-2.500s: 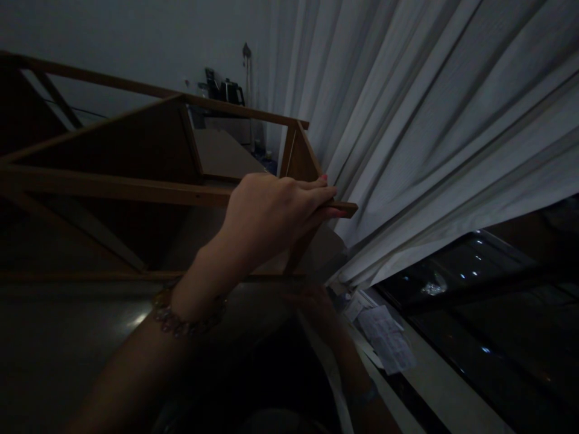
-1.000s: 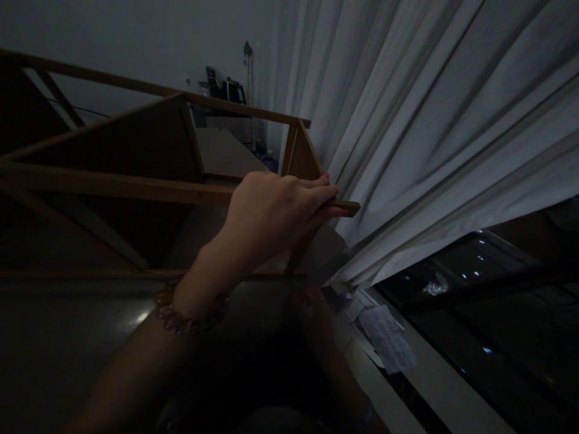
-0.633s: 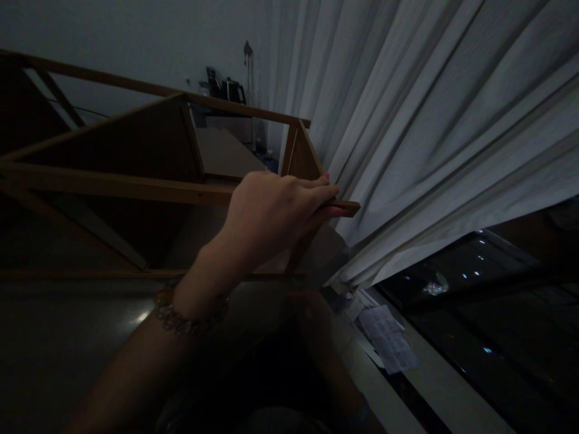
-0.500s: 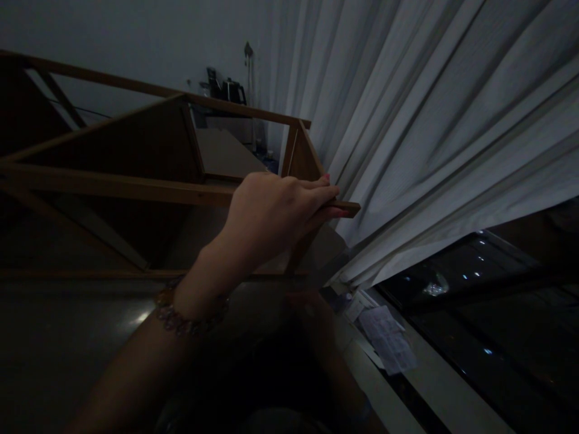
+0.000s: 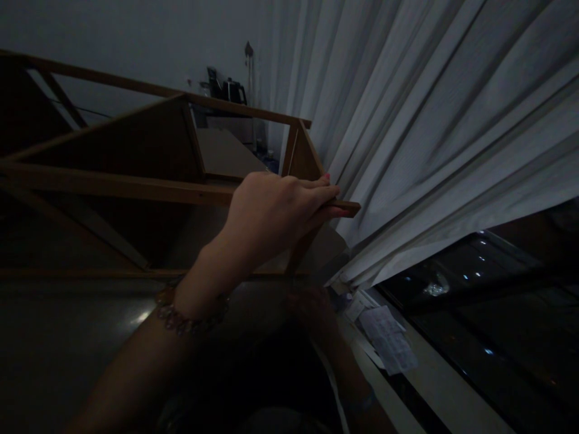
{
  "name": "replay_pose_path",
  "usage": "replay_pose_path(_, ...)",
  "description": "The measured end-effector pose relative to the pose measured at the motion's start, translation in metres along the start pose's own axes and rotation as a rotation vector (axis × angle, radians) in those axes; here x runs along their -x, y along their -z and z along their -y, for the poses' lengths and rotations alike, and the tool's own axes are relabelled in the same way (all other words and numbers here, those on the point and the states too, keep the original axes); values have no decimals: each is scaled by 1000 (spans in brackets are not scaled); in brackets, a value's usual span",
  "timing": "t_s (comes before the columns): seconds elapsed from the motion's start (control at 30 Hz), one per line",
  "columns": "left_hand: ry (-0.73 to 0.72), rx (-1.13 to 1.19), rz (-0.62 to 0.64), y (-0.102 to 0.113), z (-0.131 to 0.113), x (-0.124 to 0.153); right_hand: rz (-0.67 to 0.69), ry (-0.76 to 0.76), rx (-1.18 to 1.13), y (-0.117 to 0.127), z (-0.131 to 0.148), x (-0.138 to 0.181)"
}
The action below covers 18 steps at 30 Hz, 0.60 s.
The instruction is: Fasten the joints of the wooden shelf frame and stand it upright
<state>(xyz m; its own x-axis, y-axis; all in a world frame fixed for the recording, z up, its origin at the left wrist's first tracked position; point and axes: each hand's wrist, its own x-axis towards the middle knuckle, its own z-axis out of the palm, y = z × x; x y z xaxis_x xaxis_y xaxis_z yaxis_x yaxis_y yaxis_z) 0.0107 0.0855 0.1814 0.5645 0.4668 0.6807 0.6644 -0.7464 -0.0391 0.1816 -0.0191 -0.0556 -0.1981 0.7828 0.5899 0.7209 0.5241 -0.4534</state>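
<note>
My left hand point(image 5: 277, 211) is closed over the top rail of a wooden frame point(image 5: 136, 188), close to its right corner, where the rail's end point(image 5: 350, 208) sticks out past my fingertips. A beaded bracelet point(image 5: 185, 322) is on that wrist. My right hand point(image 5: 312, 308) is low down in deep shadow, near the foot of the frame's right upright point(image 5: 296, 253). Its fingers are too dark to make out, and I cannot tell whether it touches the wood.
A long pale curtain point(image 5: 429, 150) hangs right beside the frame. Under it, loose papers point(image 5: 389, 345) lie on a light ledge point(image 5: 434, 392) along a dark glossy surface point(image 5: 474, 283). A kettle point(image 5: 233, 90) stands far back by the wall. The room is very dim.
My left hand has kept its grip on the rail. My right hand has shifted slightly in the shadow below, and the curtain's lower edge has stirred a little.
</note>
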Motion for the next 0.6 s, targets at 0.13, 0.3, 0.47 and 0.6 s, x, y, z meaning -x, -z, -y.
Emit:
replay_pose_path(0.13,5,-2,-10,-1,0,0,-18,-29,-28,2,8,-10)
replay_pose_path(0.3,11,3,-2,0,0,0,-74,-80,-61,5,13,-11)
replay_pose_path(0.47,10,10,-6,0,0,0,-84,-87,-2,2,8,1)
replay_pose_path(0.6,-2,11,-20,0,1,1,-114,-34,83,0,2,9)
